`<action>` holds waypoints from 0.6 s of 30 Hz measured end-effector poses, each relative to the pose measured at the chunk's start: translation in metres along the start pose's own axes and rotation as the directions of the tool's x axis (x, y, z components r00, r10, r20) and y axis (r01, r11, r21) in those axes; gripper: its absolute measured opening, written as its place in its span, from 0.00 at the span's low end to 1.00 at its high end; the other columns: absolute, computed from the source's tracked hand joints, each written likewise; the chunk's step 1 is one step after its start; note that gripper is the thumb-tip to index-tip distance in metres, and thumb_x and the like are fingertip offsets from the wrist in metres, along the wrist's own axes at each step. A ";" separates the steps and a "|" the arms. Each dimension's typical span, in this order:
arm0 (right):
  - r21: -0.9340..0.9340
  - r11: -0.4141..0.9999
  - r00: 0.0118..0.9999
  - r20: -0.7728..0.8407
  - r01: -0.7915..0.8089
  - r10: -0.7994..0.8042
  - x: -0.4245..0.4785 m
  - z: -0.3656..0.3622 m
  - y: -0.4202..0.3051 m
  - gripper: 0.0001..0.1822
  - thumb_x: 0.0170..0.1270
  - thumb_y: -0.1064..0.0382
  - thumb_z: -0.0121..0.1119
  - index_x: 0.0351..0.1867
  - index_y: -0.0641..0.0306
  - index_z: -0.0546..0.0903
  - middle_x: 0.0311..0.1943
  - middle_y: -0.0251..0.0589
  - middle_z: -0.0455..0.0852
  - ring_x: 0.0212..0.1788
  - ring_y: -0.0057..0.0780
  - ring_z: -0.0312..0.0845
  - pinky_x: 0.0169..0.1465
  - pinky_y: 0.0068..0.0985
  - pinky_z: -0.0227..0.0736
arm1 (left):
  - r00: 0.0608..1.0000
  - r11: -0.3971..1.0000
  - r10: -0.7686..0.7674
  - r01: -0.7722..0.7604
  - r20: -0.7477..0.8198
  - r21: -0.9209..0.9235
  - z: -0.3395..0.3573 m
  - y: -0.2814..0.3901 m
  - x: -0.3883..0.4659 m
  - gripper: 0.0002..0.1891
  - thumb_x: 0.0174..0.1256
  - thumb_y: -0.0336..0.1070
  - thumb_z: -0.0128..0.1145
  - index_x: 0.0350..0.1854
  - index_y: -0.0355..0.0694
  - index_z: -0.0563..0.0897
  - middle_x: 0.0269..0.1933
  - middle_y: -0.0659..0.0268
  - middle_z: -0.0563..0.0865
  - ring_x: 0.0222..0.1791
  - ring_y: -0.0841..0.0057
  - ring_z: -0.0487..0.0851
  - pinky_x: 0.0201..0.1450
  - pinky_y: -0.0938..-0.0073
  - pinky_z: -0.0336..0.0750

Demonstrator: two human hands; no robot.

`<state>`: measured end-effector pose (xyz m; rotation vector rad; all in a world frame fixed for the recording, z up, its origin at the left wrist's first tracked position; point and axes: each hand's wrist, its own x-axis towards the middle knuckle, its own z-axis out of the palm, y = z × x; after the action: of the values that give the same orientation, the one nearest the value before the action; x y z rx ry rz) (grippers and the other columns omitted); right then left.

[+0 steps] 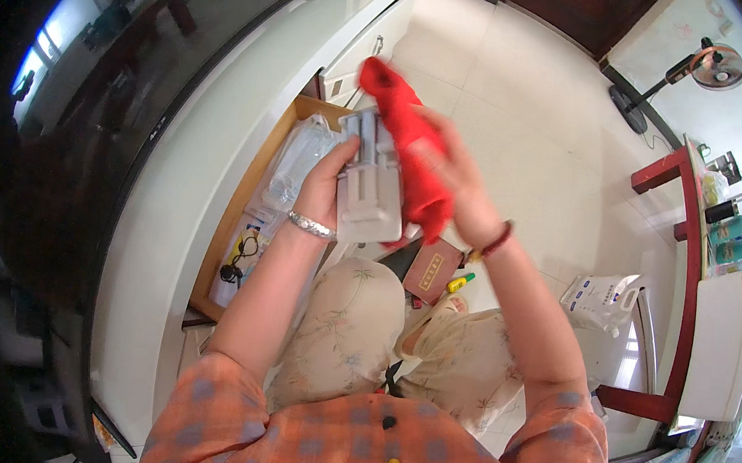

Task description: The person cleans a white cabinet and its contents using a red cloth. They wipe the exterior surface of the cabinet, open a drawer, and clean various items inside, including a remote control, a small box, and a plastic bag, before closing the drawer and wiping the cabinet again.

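My left hand (323, 191) grips a grey plastic case (371, 208) with moulded ridges and grey rod-like parts at its far end. Against the case's right side, my right hand (459, 173) holds a bright red cloth (411, 146); both cloth and fingers are blurred. Below and left of the case is an open wooden drawer (279, 124) in a white cabinet (219, 145). Inside it lie plastic-wrapped pale blue face masks (301, 162) and a coiled black cable (233, 271). The cloth hides part of the case.
A television (86, 160) stands on the cabinet. On the floor near my feet are a brown-red booklet (432, 271) bearing writing and a yellow tube with a green cap (460, 282). To the right are a white plastic bag (596, 301), a red-framed table (682, 325) and a standing fan (716, 68).
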<state>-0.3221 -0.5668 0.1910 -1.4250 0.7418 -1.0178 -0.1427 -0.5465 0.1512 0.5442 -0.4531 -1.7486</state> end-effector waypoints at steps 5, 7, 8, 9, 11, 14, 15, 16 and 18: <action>-0.401 0.905 0.963 -0.158 0.140 -0.219 -0.001 0.002 0.007 0.26 0.67 0.58 0.58 0.65 0.59 0.67 0.59 0.54 0.68 0.63 0.45 0.65 0.68 0.35 0.61 | 0.986 0.961 0.098 -0.129 0.135 0.243 0.010 -0.014 0.020 0.22 0.73 0.48 0.53 0.61 0.39 0.72 0.58 0.61 0.80 0.53 0.73 0.82 0.53 0.69 0.80; -0.012 1.000 0.981 -0.195 0.016 -0.018 0.001 -0.010 -0.002 0.24 0.70 0.54 0.57 0.63 0.59 0.68 0.57 0.47 0.71 0.60 0.35 0.68 0.65 0.32 0.65 | 0.966 0.992 -0.047 0.015 0.254 0.128 0.008 -0.021 0.020 0.22 0.73 0.49 0.53 0.61 0.40 0.73 0.55 0.62 0.82 0.50 0.74 0.84 0.50 0.70 0.82; 0.180 0.984 0.980 -0.192 -0.020 0.055 0.000 -0.014 -0.007 0.24 0.70 0.52 0.56 0.63 0.58 0.68 0.56 0.45 0.72 0.59 0.32 0.69 0.64 0.31 0.65 | 0.934 0.989 -0.143 0.128 0.327 0.068 0.002 -0.022 0.020 0.22 0.72 0.49 0.54 0.61 0.40 0.73 0.54 0.63 0.83 0.49 0.74 0.85 0.50 0.70 0.82; 0.367 0.928 0.976 -0.176 -0.055 0.128 -0.001 -0.017 -0.010 0.24 0.71 0.51 0.55 0.63 0.58 0.68 0.56 0.43 0.73 0.58 0.30 0.69 0.63 0.30 0.66 | 0.886 0.968 -0.235 0.249 0.399 0.018 0.005 -0.023 0.017 0.21 0.72 0.49 0.54 0.60 0.41 0.74 0.52 0.63 0.84 0.48 0.75 0.85 0.49 0.70 0.83; 0.400 0.913 0.975 -0.156 -0.082 0.156 -0.005 -0.023 -0.014 0.26 0.72 0.45 0.53 0.63 0.58 0.68 0.52 0.37 0.76 0.53 0.23 0.72 0.58 0.24 0.69 | 0.905 0.968 -0.245 0.251 0.348 0.029 0.015 -0.030 0.012 0.20 0.73 0.50 0.53 0.58 0.41 0.76 0.49 0.65 0.85 0.47 0.75 0.86 0.48 0.69 0.83; 0.344 0.938 0.980 -0.167 -0.049 0.112 -0.009 -0.023 -0.015 0.25 0.71 0.47 0.55 0.61 0.60 0.70 0.49 0.37 0.79 0.48 0.22 0.75 0.52 0.21 0.73 | 0.894 0.937 -0.345 0.313 0.285 0.153 0.022 -0.035 0.015 0.22 0.72 0.53 0.53 0.57 0.41 0.76 0.49 0.65 0.85 0.47 0.76 0.85 0.48 0.68 0.83; 0.316 0.948 0.972 -0.209 -0.041 0.111 -0.011 -0.025 -0.015 0.24 0.71 0.49 0.55 0.60 0.61 0.70 0.47 0.37 0.79 0.47 0.22 0.75 0.51 0.22 0.74 | 0.924 0.929 -0.323 0.270 0.203 0.252 0.031 -0.041 0.013 0.24 0.71 0.56 0.54 0.57 0.42 0.75 0.49 0.67 0.85 0.45 0.77 0.85 0.49 0.68 0.82; 0.287 0.957 0.962 -0.250 -0.034 0.110 -0.012 -0.029 -0.014 0.23 0.70 0.51 0.55 0.60 0.62 0.71 0.46 0.38 0.80 0.46 0.22 0.76 0.50 0.22 0.74 | 0.925 0.906 -0.343 0.281 0.161 0.317 0.034 -0.046 0.014 0.26 0.70 0.57 0.55 0.59 0.41 0.73 0.51 0.66 0.83 0.47 0.77 0.84 0.49 0.69 0.81; 0.265 0.964 0.920 -0.372 -0.021 0.122 -0.015 -0.028 -0.018 0.18 0.68 0.56 0.56 0.53 0.66 0.76 0.39 0.39 0.82 0.41 0.22 0.77 0.46 0.22 0.75 | 0.954 0.853 -0.299 0.249 0.038 0.458 0.038 -0.053 0.016 0.30 0.69 0.58 0.56 0.62 0.40 0.69 0.54 0.64 0.81 0.50 0.76 0.82 0.51 0.69 0.80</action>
<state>-0.3557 -0.5637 0.2051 -0.9756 0.9019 -1.3055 -0.2094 -0.5485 0.1499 0.8803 -0.9084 -1.9611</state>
